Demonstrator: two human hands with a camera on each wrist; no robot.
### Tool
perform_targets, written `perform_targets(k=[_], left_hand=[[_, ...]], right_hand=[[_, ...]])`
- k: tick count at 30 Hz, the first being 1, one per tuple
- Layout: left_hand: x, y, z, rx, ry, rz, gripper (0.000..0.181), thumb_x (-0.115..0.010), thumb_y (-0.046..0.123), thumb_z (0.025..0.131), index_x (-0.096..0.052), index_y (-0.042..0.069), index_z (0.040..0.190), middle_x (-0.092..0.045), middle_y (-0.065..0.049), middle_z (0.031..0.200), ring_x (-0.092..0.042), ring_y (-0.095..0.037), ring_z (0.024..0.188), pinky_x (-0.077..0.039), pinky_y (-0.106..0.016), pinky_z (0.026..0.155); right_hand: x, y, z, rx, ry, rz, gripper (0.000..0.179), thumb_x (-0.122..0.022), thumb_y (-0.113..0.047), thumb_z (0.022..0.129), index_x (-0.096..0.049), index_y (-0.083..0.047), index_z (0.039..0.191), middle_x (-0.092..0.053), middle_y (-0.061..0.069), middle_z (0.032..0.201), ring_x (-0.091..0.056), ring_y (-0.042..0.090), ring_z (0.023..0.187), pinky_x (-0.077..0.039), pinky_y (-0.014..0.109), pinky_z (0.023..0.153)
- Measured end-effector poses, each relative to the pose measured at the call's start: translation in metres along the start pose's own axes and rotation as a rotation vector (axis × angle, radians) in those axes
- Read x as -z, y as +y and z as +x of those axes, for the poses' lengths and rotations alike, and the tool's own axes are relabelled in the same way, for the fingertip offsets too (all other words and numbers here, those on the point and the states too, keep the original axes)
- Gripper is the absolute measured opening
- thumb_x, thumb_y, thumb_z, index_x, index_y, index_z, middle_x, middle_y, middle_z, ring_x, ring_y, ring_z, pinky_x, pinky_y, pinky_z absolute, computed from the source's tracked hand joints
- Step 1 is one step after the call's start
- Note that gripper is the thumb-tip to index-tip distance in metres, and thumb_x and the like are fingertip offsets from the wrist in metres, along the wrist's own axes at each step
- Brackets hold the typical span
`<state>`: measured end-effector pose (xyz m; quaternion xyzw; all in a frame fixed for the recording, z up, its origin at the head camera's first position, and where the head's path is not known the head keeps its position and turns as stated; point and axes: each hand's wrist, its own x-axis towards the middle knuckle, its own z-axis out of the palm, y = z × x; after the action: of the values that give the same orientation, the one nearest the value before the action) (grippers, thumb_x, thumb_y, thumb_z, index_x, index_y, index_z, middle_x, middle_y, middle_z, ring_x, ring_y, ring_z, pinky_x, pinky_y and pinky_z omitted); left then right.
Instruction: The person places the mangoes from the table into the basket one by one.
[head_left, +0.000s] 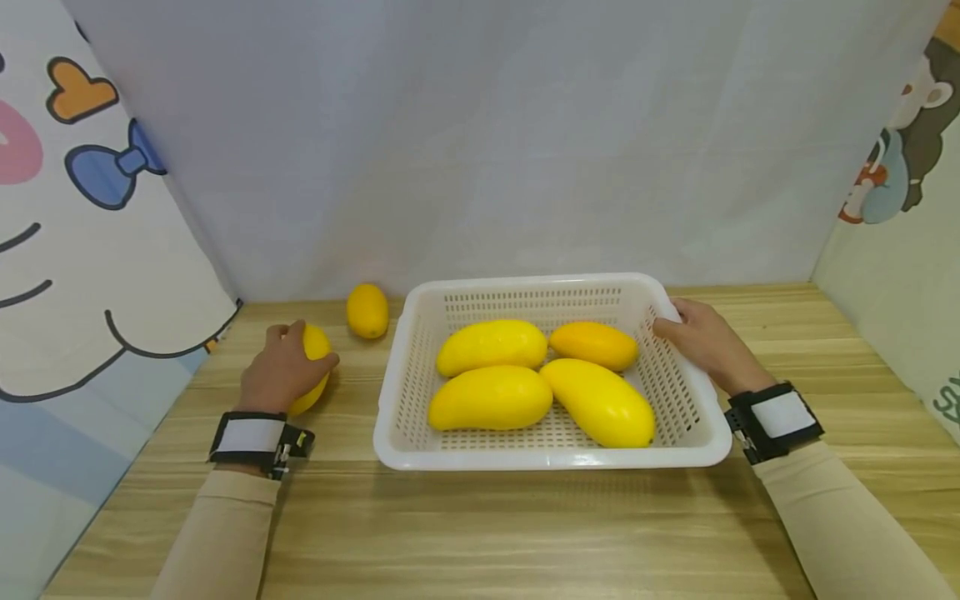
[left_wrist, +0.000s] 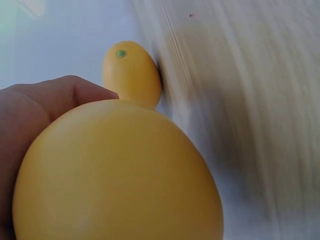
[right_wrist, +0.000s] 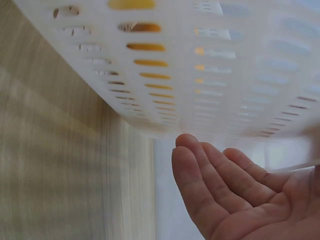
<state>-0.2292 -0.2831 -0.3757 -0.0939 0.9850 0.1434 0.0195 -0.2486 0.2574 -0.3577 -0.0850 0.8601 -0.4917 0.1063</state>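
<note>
On the left side of the table, my left hand [head_left: 281, 371] grips a yellow mango [head_left: 317, 343], which fills the lower part of the left wrist view. Behind it, close to the back cloth, lies a smaller orange-yellow mango [head_left: 367, 311]. A white plastic basket [head_left: 555, 459] with slotted walls holds several mangoes [head_left: 491, 398], three bright yellow and one more orange. My right hand [head_left: 708, 342] holds the basket's right rim, thumb over the top. Its other fingers [right_wrist: 215, 175] extend along the outside of the wall in the right wrist view.
The wood-grain table [head_left: 510, 533] runs back to a pale hanging cloth [head_left: 525, 150]. Printed cloth panels with cartoon figures stand at the left [head_left: 97, 275] and right [head_left: 900, 275] sides. Each wrist wears a strapped band.
</note>
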Motion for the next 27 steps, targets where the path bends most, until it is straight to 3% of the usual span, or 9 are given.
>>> perform_targets(k=[12, 27], left_hand=[[0.006, 0.002, -0.001, -0.011, 0.042, -0.027, 0.087, -0.06, 0.047, 0.092, -0.027, -0.005, 0.154, -0.025, -0.038, 0.15, -0.056, -0.056, 0.104, -0.053, -0.067, 0.079], [0.014, 0.013, -0.004, -0.01, 0.156, -0.066, 0.088, -0.06, 0.045, 0.092, -0.023, 0.001, 0.158, -0.026, -0.034, 0.153, -0.054, -0.053, 0.109, -0.052, -0.067, 0.077]], right_hand=[[0.0, 0.0, 0.0, -0.005, -0.001, 0.004, 0.051, -0.045, -0.021, 0.105, -0.039, 0.007, 0.147, -0.062, 0.035, 0.117, -0.074, 0.034, 0.08, -0.062, 0.044, 0.063], [-0.001, -0.003, -0.001, -0.019, 0.012, -0.004, 0.05, -0.046, -0.021, 0.104, -0.04, 0.006, 0.146, -0.063, 0.034, 0.115, -0.075, 0.032, 0.078, -0.062, 0.044, 0.062]])
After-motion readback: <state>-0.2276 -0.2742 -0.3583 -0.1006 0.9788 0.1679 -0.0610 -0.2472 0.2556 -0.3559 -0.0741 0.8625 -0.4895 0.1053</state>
